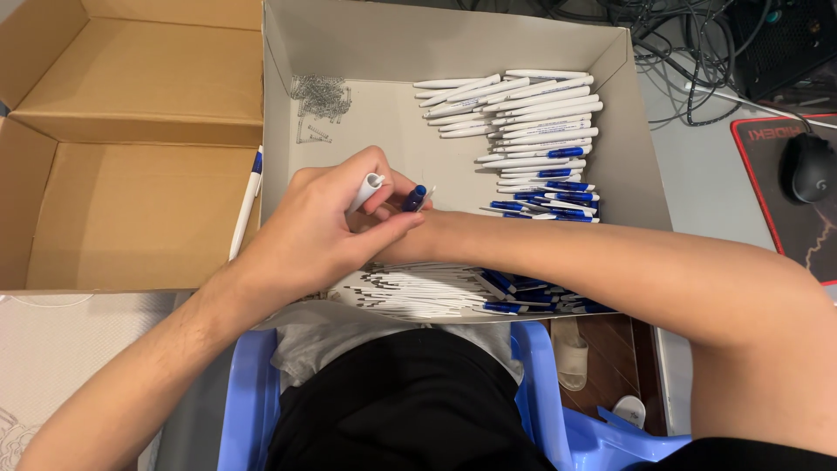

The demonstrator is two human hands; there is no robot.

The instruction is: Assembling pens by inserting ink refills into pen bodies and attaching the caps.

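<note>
My left hand [318,231] hovers over an open grey box [641,174] and pinches a white pen barrel [367,188] between its fingertips. My right arm crosses in from the right, and my right hand [434,235] is mostly hidden behind the left one. A blue pen part [415,197] with a thin tip pokes out between the two hands, and the right hand's fingers seem to grip it. White and blue pens lie stacked at the box's back right [540,131], and more lie along its near edge [436,292].
A heap of small metal springs [321,94] lies in the grey box's back left corner. An open cardboard box [131,201] stands to the left with one pen [247,205] leaning at its edge. A black mouse [809,166], cables and a blue chair [248,392] surround me.
</note>
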